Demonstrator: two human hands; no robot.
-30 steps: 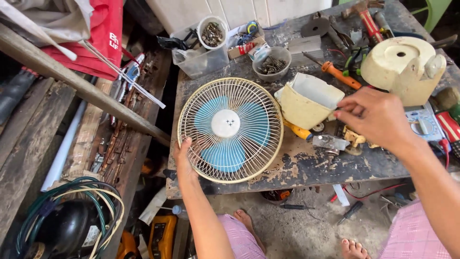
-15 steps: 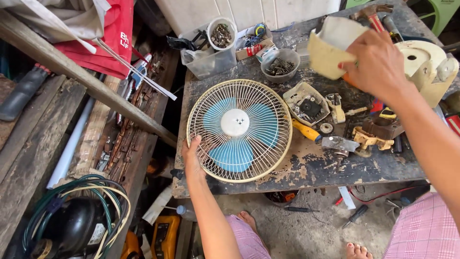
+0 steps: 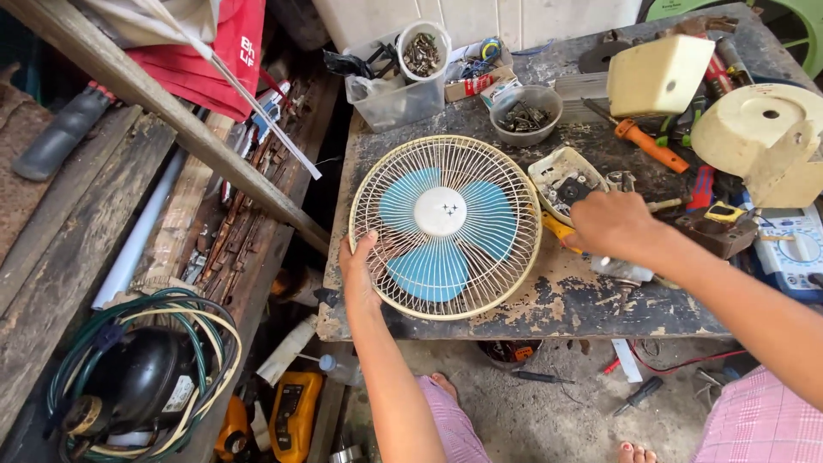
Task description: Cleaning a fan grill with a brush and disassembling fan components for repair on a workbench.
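Cover (image 3: 658, 75) now down at table's (image 3: 549, 300) back — right hand (image 3: 610, 225) lowered beside fan (image 3: 446, 227), grip hidden, cannot tell. Left hand (image 3: 360, 270) clasping fan's near rim. Fan overhanging edge — could slip off if released.

Cream wire fan guard (image 3: 446, 227), glossy blue plastic blades (image 3: 410, 266), rough flaking workbench (image 3: 566, 296)
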